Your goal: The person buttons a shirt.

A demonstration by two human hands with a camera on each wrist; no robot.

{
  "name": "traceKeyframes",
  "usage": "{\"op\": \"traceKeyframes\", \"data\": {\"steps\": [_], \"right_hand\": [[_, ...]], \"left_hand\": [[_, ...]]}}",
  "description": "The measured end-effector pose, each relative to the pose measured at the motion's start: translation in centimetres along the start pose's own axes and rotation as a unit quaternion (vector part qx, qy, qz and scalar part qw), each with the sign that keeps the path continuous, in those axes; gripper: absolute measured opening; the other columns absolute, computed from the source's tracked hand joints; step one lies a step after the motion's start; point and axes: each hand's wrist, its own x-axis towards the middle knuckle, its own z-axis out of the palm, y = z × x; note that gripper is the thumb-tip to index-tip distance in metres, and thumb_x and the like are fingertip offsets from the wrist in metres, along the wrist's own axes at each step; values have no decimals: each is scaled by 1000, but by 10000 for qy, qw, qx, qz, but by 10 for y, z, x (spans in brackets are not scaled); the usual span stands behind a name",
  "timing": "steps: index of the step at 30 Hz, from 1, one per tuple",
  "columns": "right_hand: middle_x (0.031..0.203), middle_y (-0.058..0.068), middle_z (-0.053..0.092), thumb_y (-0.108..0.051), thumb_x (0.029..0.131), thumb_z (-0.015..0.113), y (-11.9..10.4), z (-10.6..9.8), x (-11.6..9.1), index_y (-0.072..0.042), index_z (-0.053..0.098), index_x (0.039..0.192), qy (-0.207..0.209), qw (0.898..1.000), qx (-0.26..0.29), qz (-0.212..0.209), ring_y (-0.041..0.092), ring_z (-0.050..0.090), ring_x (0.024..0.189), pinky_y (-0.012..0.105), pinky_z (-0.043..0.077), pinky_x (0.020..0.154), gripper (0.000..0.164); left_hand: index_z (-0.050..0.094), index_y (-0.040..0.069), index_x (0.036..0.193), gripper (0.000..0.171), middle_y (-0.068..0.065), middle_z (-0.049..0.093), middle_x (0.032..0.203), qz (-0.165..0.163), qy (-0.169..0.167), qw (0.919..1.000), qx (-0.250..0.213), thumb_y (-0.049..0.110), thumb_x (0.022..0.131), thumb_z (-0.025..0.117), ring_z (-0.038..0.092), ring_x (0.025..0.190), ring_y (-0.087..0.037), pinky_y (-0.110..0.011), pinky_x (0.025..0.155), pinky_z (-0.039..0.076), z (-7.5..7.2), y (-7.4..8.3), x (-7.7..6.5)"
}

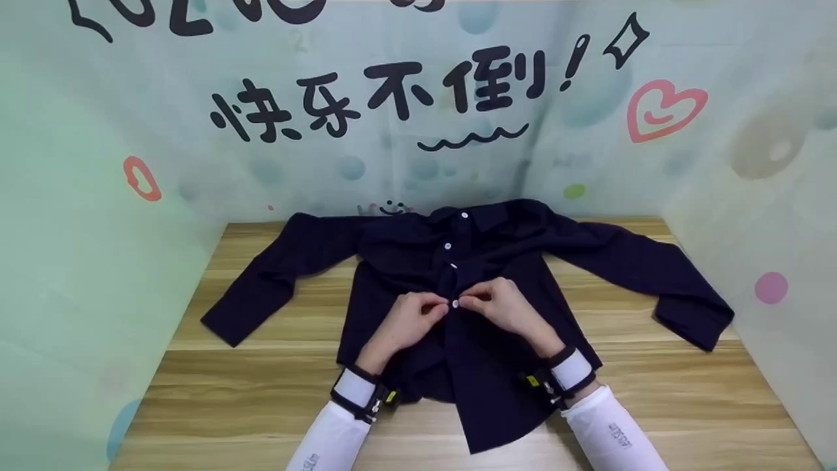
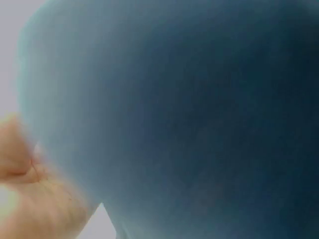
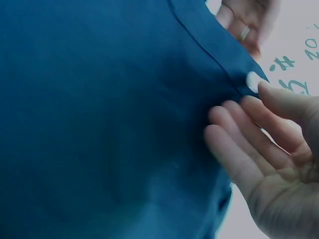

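A dark navy long-sleeved shirt (image 1: 503, 386) lies spread out, its collar at the far side and its front placket raised between the hands. On the placket, a white button (image 1: 455, 303) shows between the two sets of fingertips. My left hand (image 1: 409, 318) pinches the placket just left of this button. From the other side my right hand (image 1: 507, 307) pinches the cloth at the button's edge. Close up in the right wrist view, the right thumb (image 3: 286, 102) lies against the button (image 3: 253, 82). Blurred cloth (image 2: 174, 119) hides most of the left wrist view.
The shirt's sleeves (image 1: 255, 307) reach out to both sides across the wood-grain table (image 1: 261, 405). A printed backdrop (image 1: 366, 176) stands behind the table, with panels on the left and right. Further buttons (image 1: 447, 246) run up towards the collar.
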Motion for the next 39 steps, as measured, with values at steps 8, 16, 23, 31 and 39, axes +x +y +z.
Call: {"op": "traceKeyframes", "data": {"steps": [8,16,23,31,39], "right_hand": [[113,13,75,-32,96,73,21,-35,-31,-4,76,117,-408,9881,-1475,-162,32,70,107,49,54,92,35],[150,35,43,-51,98,63,42,-46,-42,3,51,146,-1846,9564,-2218,459,52,41,138,60,36,110,74],[158,37,24,-56,98,60,47,-43,-28,1,36,156,-2251,9338,-2651,842,56,22,146,63,30,113,85],[160,36,19,-55,98,59,54,-42,-19,1,31,158,-2255,9330,-2631,973,54,17,148,62,25,117,86],[160,37,19,-54,97,61,52,-43,-15,1,30,158,-2234,9311,-2648,1140,54,15,149,62,24,117,88]], "left_hand": [[75,-1,112,25,-17,71,113,-193,-185,9896,1415,17,97,67,65,111,-38,-49,100,48,-35,-13,-32],[59,-11,135,50,-33,46,148,-918,-1291,9662,2035,21,97,68,38,142,-49,-53,117,32,-49,-35,-49],[43,-4,151,67,-27,28,162,-1294,-1743,9521,2154,33,100,64,21,151,-46,-58,120,22,-51,-46,-37],[45,-5,150,67,-28,31,160,-1433,-1775,9486,2193,38,102,60,22,151,-45,-55,121,22,-54,-45,-25],[57,-6,140,70,-25,52,147,-357,-1368,9581,2493,50,98,62,41,143,-42,-53,117,32,-42,9,-22]]}}
